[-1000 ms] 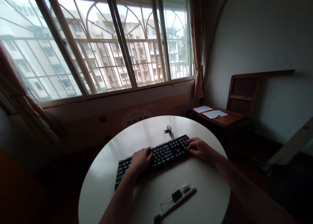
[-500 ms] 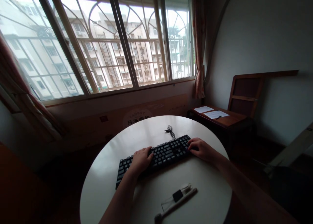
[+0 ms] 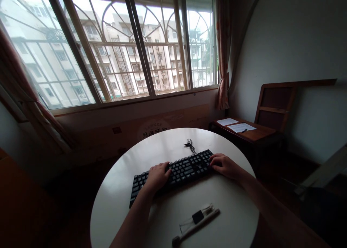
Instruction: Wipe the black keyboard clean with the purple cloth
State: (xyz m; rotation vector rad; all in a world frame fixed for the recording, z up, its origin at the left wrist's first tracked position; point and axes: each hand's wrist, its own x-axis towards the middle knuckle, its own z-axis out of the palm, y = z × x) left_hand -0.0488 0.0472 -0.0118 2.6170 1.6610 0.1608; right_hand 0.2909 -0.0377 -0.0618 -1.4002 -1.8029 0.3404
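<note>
A black keyboard (image 3: 185,169) lies slanted across the round white table (image 3: 114,190), its right end farther from me. My left hand (image 3: 158,176) rests over its left-middle part, palm down, fingers stretched toward the far edge and thumb apart. At the right end, my right hand (image 3: 223,165) touches the last keys with bent fingers, the thumb separate from them; its fingertips are partly hidden. Behind the keyboard, its black cable (image 3: 190,146) is bunched up. Nearer to me lie a toothbrush (image 3: 197,225) and a small dark square piece (image 3: 197,217) with a clear part.
Beyond the table on the right, a low wooden table (image 3: 260,133) carries sheets of paper (image 3: 241,127) and a pen. A barred window (image 3: 151,53) with tied-back curtains (image 3: 222,82) fills the far wall. A long printed box or panel (image 3: 173,120) stands beneath it.
The whole view has shifted slightly, so everything appears a little farther right. Both hands keep their places on the keyboard.
</note>
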